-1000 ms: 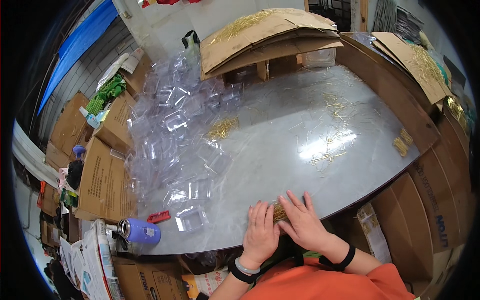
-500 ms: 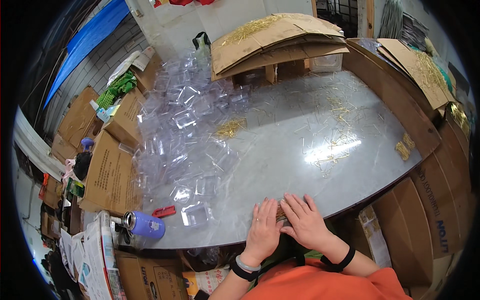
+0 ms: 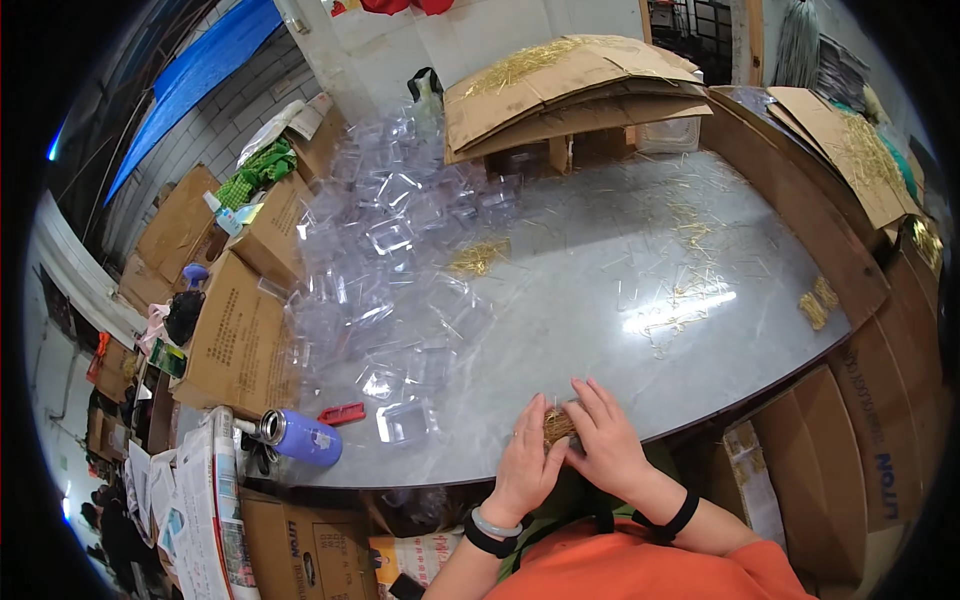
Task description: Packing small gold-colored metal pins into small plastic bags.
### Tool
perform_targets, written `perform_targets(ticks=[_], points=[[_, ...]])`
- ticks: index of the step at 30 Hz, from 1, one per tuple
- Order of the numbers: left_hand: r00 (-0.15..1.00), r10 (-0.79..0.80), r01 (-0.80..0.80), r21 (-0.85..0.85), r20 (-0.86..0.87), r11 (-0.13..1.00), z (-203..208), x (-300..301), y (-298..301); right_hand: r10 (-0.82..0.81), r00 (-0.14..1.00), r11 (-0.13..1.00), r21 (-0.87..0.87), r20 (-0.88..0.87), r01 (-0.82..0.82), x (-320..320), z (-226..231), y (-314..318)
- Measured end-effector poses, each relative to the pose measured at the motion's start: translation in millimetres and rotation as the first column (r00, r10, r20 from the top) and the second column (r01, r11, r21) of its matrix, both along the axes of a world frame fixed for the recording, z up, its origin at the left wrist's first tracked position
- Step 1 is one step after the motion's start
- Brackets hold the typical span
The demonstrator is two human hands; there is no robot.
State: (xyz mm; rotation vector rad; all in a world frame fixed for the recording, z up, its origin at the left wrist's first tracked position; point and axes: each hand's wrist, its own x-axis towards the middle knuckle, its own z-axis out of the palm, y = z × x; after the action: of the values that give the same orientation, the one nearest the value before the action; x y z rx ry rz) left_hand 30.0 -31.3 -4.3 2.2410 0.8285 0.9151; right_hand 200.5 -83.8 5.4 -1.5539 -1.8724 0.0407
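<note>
At the near edge of the grey table my two hands flank a bundle of thin gold-coloured wire pieces (image 3: 558,426). My left hand (image 3: 523,462) presses on its left side with fingers stretched forward. My right hand (image 3: 608,446) lies against the other side, its fingers long and slightly bent. Part of the bundle shows in the gap between the hands; its ends are partly hidden by my fingers and palms.
Clear plastic trays (image 3: 390,237) pile up on the left, near a small gold wire heap (image 3: 480,257). A purple bottle (image 3: 308,438) and red tool (image 3: 341,413) stand and lie front left. Loose wires (image 3: 690,290) scatter rightward; gold bundles (image 3: 818,303) lie by the cardboard wall (image 3: 800,210).
My hands have parted slightly, so more of the wire bundle shows between them. The whole view has shifted a little, moving the table contents rightward in the picture.
</note>
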Motion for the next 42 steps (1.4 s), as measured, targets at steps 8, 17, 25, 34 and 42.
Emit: perform_targets(ticks=[8, 17, 25, 34, 42], points=[[0.997, 0.069, -0.066, 0.105, -0.027, 0.992, 3, 5, -1, 0.000, 0.993, 1.000, 0.029, -0.117, 0.003, 0, 0, -4], [0.994, 0.107, -0.108, 0.062, 0.016, 0.992, 5, 7, 2, 0.208, 0.974, 0.948, -0.224, -0.095, -0.224, 19, 12, 5], [0.994, 0.095, -0.099, 0.093, 0.048, 0.991, 0, 5, 2, 0.023, 0.998, 0.997, -0.080, 0.064, -0.018, 4, 5, -4], [0.971, 0.065, -0.009, -0.235, 0.230, 0.972, 2, -4, 3, -0.056, 0.995, 0.998, -0.016, 0.084, 0.058, -12, 6, -4], [0.879, 0.021, 0.113, -0.251, 0.477, 0.961, 9, -7, 0, -0.128, 0.992, 0.982, 0.135, -0.018, 0.130, 3, 21, -9]])
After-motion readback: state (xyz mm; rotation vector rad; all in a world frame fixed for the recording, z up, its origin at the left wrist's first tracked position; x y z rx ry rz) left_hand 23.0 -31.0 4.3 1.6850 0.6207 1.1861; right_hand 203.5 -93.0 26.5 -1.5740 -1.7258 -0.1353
